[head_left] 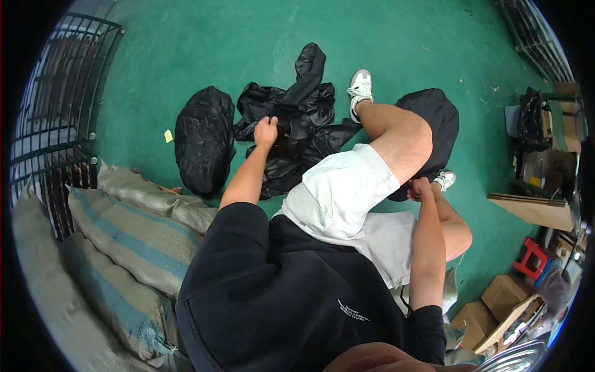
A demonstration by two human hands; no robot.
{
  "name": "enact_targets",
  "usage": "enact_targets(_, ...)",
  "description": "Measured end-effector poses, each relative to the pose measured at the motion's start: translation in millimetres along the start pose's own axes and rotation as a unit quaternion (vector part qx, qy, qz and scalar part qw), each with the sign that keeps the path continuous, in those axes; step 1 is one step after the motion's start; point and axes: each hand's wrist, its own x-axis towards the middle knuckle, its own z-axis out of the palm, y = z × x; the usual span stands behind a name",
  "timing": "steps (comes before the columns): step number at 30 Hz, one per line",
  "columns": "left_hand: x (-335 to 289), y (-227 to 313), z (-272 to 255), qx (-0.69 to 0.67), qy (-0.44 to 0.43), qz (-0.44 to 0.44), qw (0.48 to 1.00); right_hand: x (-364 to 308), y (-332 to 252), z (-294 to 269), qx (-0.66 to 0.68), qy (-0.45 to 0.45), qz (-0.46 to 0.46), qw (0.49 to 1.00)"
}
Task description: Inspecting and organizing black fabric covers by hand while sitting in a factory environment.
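Note:
My left hand (266,131) is closed at the left edge of a crumpled heap of shiny black material (304,133), pinching a fold of it. One narrow, sleeve-like part (310,65) of the heap stretches away across the floor. To the left lies a rounded black bundle (204,139), apart from my hand. Between my legs, a second smooth black bundle (437,121) rests on the floor, partly covered by my knee. Down at its near edge my right hand (420,188) has its fingers closed; whatever they grip is hidden.
Several stuffed woven sacks (133,235) are piled at the lower left, beside a metal rack (68,93). On the right stand cardboard boxes (505,297), a red stool (531,260), a flat board (533,211) and a black plastic bag (533,121). A yellow scrap (168,136) lies on the green floor.

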Motion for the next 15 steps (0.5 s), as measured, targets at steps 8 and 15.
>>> enact_targets(8,-24.0,81.7,-178.0,-0.298,0.179,0.265,0.900,-69.5,-77.9,-47.3,-0.405,0.148,-0.222,0.874)
enact_targets(15,-130.5,278.1,-237.7,-0.458,0.030,0.474,0.751,-125.7,-131.1,-72.9,-0.053,0.023,-0.503,0.862)
